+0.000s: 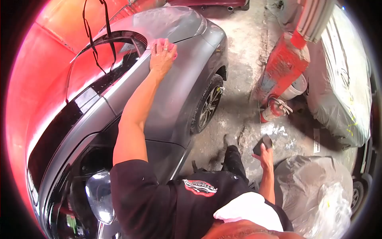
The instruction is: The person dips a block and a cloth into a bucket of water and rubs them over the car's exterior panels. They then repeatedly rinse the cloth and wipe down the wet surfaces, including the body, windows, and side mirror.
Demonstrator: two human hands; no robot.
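Observation:
My left hand [161, 63] is stretched out over the grey car [169, 107], pressing a pink cloth [174, 51] against the bodywork beside the rear window. Fingers are bent over the cloth, so most of it is hidden. A ring shows on one finger. The panel under my arm looks dull and greyish, with lighter hazy patches. Down by my right side, my right hand [266, 157] grips a dark, flat-sided block [262, 145], held away from the car. Its exact kind does not show.
The car's wheel [210, 104] stands near my legs. Right of it are a fire extinguisher [273, 110], a white bucket [296, 87] and a red post base [284, 63]. A sheeted vehicle [338, 79] and a grey-covered object [306, 175] line the right side.

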